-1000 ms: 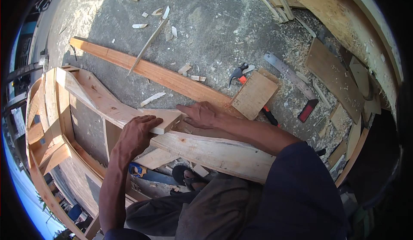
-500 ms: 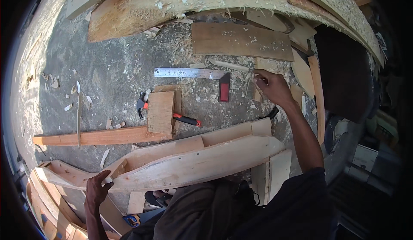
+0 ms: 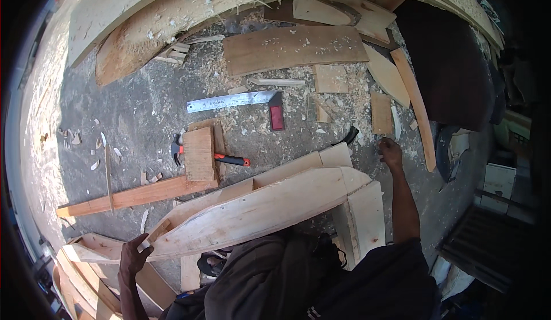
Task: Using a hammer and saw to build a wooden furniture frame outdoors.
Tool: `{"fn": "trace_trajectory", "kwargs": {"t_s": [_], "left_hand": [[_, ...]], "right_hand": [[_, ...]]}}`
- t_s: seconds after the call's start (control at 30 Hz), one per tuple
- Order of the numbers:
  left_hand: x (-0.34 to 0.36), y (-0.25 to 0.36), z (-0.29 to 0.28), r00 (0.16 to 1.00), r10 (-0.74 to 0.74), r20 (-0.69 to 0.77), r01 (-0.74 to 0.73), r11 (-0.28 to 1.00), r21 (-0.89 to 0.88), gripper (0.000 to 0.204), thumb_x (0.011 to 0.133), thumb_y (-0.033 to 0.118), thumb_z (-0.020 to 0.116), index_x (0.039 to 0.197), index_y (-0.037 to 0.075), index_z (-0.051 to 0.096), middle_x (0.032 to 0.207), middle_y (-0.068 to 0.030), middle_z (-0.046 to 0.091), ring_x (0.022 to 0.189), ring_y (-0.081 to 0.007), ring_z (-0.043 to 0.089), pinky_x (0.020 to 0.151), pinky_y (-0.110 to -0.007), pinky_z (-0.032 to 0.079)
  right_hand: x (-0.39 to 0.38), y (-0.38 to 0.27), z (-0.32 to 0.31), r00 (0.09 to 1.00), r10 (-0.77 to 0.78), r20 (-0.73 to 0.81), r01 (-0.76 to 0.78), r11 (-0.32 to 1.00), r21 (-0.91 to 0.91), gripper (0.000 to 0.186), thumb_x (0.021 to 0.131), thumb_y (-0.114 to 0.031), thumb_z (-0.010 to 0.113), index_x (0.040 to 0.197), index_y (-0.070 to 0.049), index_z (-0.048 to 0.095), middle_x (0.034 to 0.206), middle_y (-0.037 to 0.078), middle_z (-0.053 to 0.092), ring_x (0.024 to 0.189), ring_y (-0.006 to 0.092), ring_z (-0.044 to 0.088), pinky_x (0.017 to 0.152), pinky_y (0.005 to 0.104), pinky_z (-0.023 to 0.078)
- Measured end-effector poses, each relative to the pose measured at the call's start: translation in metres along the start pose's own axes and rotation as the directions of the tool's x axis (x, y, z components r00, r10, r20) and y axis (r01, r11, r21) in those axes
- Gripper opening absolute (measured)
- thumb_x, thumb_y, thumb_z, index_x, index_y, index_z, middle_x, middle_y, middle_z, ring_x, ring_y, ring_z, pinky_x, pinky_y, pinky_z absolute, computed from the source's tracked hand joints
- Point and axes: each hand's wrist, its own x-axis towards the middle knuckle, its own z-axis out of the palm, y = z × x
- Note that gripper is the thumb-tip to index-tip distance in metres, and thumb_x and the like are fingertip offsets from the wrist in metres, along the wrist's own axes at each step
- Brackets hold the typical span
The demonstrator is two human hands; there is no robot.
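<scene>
A long, pale, curved wooden frame [image 3: 258, 214] lies across my lap, boxed in by boards. My left hand [image 3: 135, 255] grips its left part, fingers at the near edge beside a small light block. Beyond the frame's right end, my right hand [image 3: 391, 152] hovers over the floor with fingers bent together; whether anything is in them is too small to tell. Nearest to it are a small brown board [image 3: 381, 113] and a black curved handle-like piece [image 3: 348, 136]. A try square [image 3: 232, 100] with a metal blade and dark red stock rests farther left.
A claw hammer [image 3: 232, 159] lies partly beneath a wood block [image 3: 198, 153]. A reddish wooden strip [image 3: 126, 195] reaches left, crossed by a thin stick [image 3: 108, 171]. Large shaving-covered planks [image 3: 229, 6] span the far side. A wide brown board [image 3: 293, 49] lies before them.
My right hand has drawn back from beside the try square toward the frame's right end. My left hand keeps its grip on the frame. The whole view has shifted slightly.
</scene>
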Motion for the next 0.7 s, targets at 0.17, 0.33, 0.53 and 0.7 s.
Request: {"fn": "trace_trajectory", "kwargs": {"t_s": [0.17,0.33,0.53,0.7], "left_hand": [[0.012,0.016,0.002,0.995,0.095,-0.021,-0.095,0.995,0.020,0.049,0.087,0.020,0.080,0.133,0.008,0.069,0.117,-0.0226,0.074,0.106,-0.0374,0.073,0.094,-0.044,0.056],[-0.003,0.000,0.005,0.997,0.071,-0.040,-0.071,0.997,0.019,0.048,0.087,0.020,0.079,0.133,0.010,0.069,0.119,-0.0196,0.074,0.105,-0.0371,0.073,0.093,-0.045,0.056],[-0.013,-0.002,0.008,0.998,0.039,-0.058,-0.039,0.999,-0.001,0.048,0.086,0.017,0.081,0.132,0.009,0.069,0.121,-0.0186,0.074,0.107,-0.0362,0.073,0.095,-0.044,0.057],[-0.009,-0.002,0.008,0.998,0.050,-0.047,-0.052,0.998,-0.037,0.049,0.084,0.015,0.083,0.131,0.007,0.069,0.124,-0.0179,0.073,0.107,-0.0362,0.073,0.095,-0.043,0.058]], "right_hand": [[0.037,0.021,-0.021,0.976,-0.161,-0.147,0.095,0.920,-0.379,0.040,0.092,-0.036,0.066,0.106,0.000,0.076,0.098,0.024,0.076,0.094,0.0408,0.074,0.083,0.0485,0.055],[-0.004,-0.007,-0.024,0.997,0.019,0.070,0.024,0.824,-0.566,0.034,0.081,-0.031,0.072,0.079,0.003,0.074,0.069,0.018,0.073,0.065,0.0270,0.075,0.061,0.0419,0.059],[-0.071,-0.096,-0.050,0.944,-0.087,0.318,0.161,0.963,-0.214,0.040,0.084,-0.009,0.068,0.120,0.007,0.064,0.071,0.006,0.063,0.057,0.0128,0.061,0.050,0.0303,0.050],[-0.101,-0.198,-0.025,0.884,-0.228,0.409,0.255,0.967,-0.013,0.039,0.088,-0.007,0.068,0.125,0.004,0.063,0.074,0.003,0.063,0.058,0.0120,0.060,0.053,0.0271,0.049]]}}
